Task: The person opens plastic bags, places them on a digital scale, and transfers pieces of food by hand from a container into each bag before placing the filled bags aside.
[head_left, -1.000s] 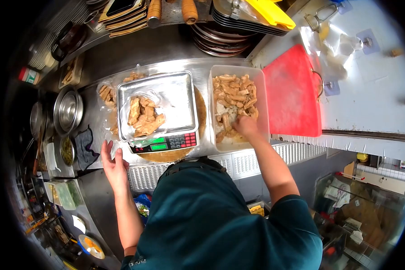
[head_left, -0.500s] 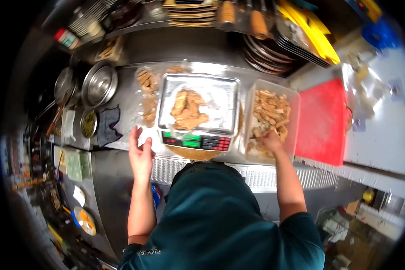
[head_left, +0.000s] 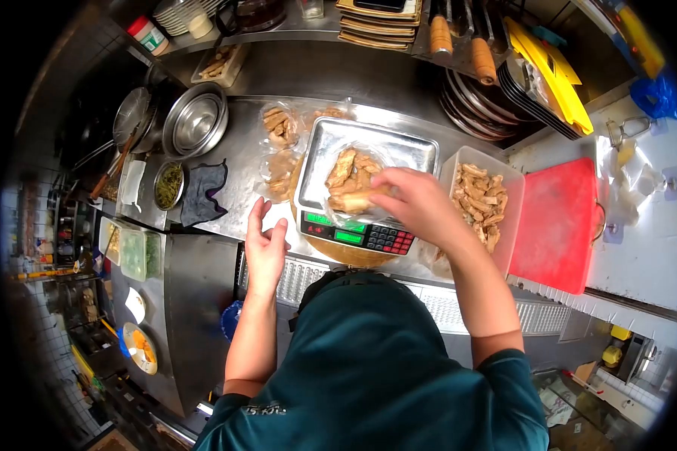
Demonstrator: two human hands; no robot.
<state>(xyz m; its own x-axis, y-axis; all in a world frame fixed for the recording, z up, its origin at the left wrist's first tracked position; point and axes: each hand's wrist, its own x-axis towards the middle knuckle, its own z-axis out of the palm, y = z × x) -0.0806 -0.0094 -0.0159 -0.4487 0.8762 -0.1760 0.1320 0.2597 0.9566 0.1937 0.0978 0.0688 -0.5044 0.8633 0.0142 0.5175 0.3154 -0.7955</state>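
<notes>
My right hand (head_left: 414, 201) is over the digital scale (head_left: 423, 154), its fingers pinched at the end of a brown food strip (head_left: 352, 201). That strip lies against a small pile of similar brown strips (head_left: 344, 167) in a clear plastic bag on the scale's metal pan. My left hand (head_left: 266, 252) hovers at the scale's front left corner, fingers apart and holding nothing. To the right of the scale, a translucent plastic tub (head_left: 516, 188) holds many more brown strips (head_left: 477, 197). Green digits glow on the scale's display (head_left: 349, 236).
Filled clear bags (head_left: 280, 125) lie left of the scale. A red cutting board (head_left: 555, 225) adjoins the tub. Farther left are a dark cloth (head_left: 204, 194), metal bowls (head_left: 217, 135) and a bowl of greens (head_left: 169, 186). Stacked plates (head_left: 380, 34) and wooden-handled tools (head_left: 484, 62) occupy the shelf above.
My right hand has moved left from inside the tub to the bag on the scale, with a brown strip in its fingers. My left hand stays open. The camera view has shifted.
</notes>
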